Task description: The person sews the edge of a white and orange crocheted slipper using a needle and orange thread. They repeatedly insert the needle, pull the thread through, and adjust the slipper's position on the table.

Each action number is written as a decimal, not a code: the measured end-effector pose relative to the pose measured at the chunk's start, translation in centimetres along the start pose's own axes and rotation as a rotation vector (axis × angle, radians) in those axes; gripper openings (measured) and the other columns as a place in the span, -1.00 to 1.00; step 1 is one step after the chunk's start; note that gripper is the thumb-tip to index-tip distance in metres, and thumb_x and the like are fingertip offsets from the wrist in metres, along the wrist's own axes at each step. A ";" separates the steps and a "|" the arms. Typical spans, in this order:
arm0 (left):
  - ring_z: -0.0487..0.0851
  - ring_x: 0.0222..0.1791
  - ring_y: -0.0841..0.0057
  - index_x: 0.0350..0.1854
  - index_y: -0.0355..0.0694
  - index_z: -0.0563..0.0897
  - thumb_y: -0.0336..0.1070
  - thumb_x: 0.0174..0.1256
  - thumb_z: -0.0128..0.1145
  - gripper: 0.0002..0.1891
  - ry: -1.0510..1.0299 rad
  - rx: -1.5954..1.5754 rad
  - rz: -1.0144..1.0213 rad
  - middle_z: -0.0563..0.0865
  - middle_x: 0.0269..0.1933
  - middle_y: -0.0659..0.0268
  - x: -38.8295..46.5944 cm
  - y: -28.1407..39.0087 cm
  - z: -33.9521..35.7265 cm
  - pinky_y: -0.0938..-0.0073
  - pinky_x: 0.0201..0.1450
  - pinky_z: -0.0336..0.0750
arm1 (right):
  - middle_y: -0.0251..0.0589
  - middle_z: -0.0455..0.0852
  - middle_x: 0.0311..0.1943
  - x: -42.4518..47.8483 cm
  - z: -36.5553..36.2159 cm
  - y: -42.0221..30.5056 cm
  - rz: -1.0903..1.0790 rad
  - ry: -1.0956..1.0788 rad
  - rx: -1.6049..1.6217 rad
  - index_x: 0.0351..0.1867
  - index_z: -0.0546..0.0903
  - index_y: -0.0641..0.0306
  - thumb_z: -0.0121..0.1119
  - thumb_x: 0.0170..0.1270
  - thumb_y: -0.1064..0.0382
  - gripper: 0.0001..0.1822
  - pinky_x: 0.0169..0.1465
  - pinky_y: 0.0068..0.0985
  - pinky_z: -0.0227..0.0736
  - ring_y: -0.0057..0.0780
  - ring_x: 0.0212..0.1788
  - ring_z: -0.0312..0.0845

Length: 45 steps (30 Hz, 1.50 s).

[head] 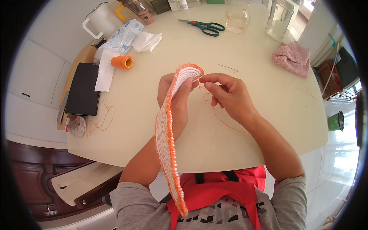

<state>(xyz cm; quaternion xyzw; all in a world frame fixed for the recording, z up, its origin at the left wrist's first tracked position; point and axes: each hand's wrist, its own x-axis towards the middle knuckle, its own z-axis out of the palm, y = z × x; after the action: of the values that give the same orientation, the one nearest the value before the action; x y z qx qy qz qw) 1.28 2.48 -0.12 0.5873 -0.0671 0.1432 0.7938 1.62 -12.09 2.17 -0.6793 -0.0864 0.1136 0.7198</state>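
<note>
My left hand [179, 96] grips the rounded upper end of a long, flat white woven piece, shaped like a shoe sole [165, 138], with orange stitching along its edge. The piece stands edge-up, curving down toward my lap. At its tip, my right hand [230, 93] has its index finger and thumb close to the edge; whether they pinch anything is unclear. Orange thread [227, 125] leaves the tip, makes a small loop beneath my right fingers, and curves over the table to my right forearm. Beyond that hand lies a sewing needle [227, 67] with orange thread at one end.
Green-handled scissors [205, 26], a glass mug [237, 18] and a glass jar [279, 21] stand toward the far side. A pink cloth [291, 59] lies right. Leftward are an orange thread spool [122, 61], a black tablet-like case [83, 89], plastic packaging [123, 37] and loose thread [100, 120].
</note>
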 end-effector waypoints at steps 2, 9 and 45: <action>0.56 -0.18 0.52 -0.13 -0.32 0.49 -0.43 0.25 -0.02 -0.82 -0.005 -0.014 0.009 0.59 -0.16 0.22 -0.2 0.1 0.1 0.52 -0.08 0.48 | -0.35 0.57 -0.40 0.1 0.1 -0.1 0.046 -0.031 0.020 -0.15 0.53 0.33 0.02 0.23 0.28 -0.78 -0.50 -0.73 0.33 -0.71 -0.56 0.42; 0.56 -0.21 0.54 -0.14 -0.32 0.50 -0.42 0.26 -0.03 -0.83 -0.012 0.007 0.037 0.59 -0.19 0.23 0.0 -0.2 -0.1 0.52 -0.07 0.48 | -0.29 0.60 -0.37 0.2 0.0 0.2 0.074 -0.083 0.115 -0.14 0.50 0.38 0.04 0.22 0.28 -0.75 -0.57 -0.75 0.29 -0.71 -0.57 0.44; 0.54 -0.16 0.55 -0.11 -0.31 0.46 -0.42 0.24 0.00 -0.81 0.080 0.034 0.036 0.56 -0.14 0.25 0.3 0.5 -0.1 0.53 -0.05 0.48 | -0.31 0.51 -0.28 -0.7 0.0 -0.4 0.058 -0.079 0.162 -0.27 0.44 0.27 -0.05 0.23 0.30 -0.88 -0.57 -0.74 0.25 -0.66 -0.53 0.48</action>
<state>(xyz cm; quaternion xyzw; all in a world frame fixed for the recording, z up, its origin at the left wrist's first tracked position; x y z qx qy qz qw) 1.38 2.74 0.39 0.5932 -0.0436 0.1821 0.7830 1.00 -12.30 2.55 -0.6159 -0.0855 0.1676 0.7650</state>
